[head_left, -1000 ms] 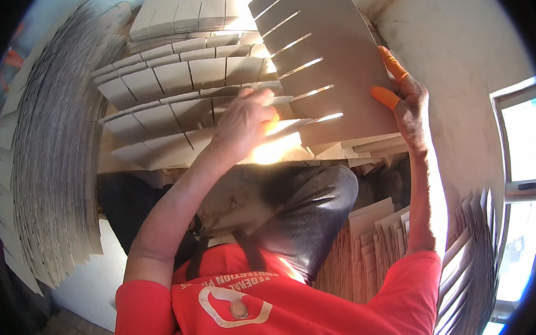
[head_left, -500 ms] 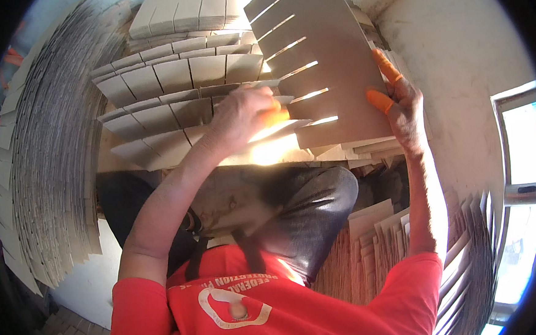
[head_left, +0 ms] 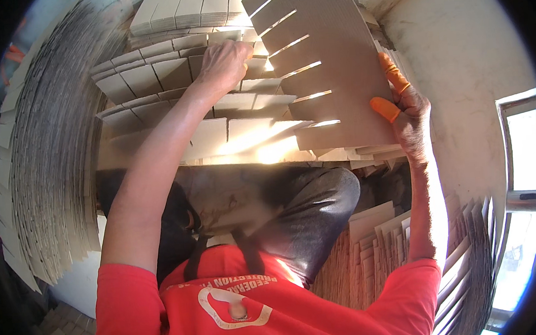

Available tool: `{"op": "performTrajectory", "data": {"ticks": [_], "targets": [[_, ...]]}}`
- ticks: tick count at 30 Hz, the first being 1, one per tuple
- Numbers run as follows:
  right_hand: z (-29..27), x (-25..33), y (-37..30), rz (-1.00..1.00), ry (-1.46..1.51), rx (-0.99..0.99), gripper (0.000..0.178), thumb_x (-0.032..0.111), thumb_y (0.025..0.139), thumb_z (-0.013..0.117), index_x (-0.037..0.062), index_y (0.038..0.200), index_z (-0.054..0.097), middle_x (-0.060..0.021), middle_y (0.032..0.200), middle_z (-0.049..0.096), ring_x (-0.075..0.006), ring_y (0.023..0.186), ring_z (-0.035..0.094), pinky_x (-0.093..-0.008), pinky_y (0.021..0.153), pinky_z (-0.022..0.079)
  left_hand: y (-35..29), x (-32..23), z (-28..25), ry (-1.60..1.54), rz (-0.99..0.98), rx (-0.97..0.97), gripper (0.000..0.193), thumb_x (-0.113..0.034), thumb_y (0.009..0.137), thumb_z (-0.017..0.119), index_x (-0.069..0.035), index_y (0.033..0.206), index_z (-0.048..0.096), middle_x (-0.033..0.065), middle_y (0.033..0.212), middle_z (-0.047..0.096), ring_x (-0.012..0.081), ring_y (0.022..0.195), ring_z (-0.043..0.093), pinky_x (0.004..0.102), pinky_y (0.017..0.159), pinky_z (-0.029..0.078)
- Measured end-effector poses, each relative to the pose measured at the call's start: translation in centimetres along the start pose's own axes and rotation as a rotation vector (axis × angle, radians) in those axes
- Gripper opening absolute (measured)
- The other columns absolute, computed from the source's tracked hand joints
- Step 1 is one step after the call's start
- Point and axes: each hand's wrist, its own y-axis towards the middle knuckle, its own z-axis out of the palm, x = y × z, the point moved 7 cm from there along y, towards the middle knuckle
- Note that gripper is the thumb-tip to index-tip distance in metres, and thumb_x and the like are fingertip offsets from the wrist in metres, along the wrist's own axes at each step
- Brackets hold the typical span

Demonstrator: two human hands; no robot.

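My right hand (head_left: 408, 106), with orange finger covers, grips the right edge of a large brown cardboard sheet (head_left: 341, 65). Slots run in from the sheet's left edge, and it stands tilted. My left hand (head_left: 228, 62) is closed, fingers curled, over the far rows of slotted cardboard strips (head_left: 170, 75). Its fingertips are mostly hidden behind the hand, so what they pinch cannot be made out. Several strips stand on edge in rows across the work surface, and some reach the slotted edge of the sheet.
A pile of slotted cardboard (head_left: 191, 9) lies at the back. Tall stacked cardboard (head_left: 58, 143) rises on the left. More cardboard pieces (head_left: 371, 247) stand below right, near my knee (head_left: 337, 191). A pale wall (head_left: 459, 82) and a bright window (head_left: 524, 145) are on the right.
My left hand has moved away from me, from the near strips to the far rows. The nearest strips have shifted. My right hand still holds the sheet almost in place.
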Motion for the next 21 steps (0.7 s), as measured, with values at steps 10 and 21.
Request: {"op": "performTrajectory", "data": {"ticks": [10, 21], "targets": [[0.2, -0.4, 0.2, -0.006, -0.198, 0.032, 0.069, -0.011, 0.077, 0.062, 0.0108, 0.141, 0.052, 0.0072, 0.084, 0.059, -0.0011, 0.070, 0.045, -0.0148, 0.070, 0.039, -0.6, -0.6, -0.5, -0.022, 0.029, -0.041, 0.014, 0.000, 0.073, 0.065, 0.002, 0.068, 0.051, 0.0246, 0.075, 0.057, 0.0443, 0.077, 0.061, 0.0496, 0.067, 0.050], [2.5, 0.7, 1.4, -0.020, -0.160, 0.192, 0.070, -0.007, 0.080, 0.060, 0.0095, 0.146, 0.044, 0.0062, 0.079, 0.052, -0.0036, 0.069, 0.041, -0.0170, 0.066, 0.037, 0.9, 0.7, -1.4, -0.160, 0.105, -0.109, 0.013, -0.009, 0.078, 0.074, -0.008, 0.090, 0.073, 0.0231, 0.077, 0.064, 0.0406, 0.073, 0.065, 0.0438, 0.068, 0.052]]}}
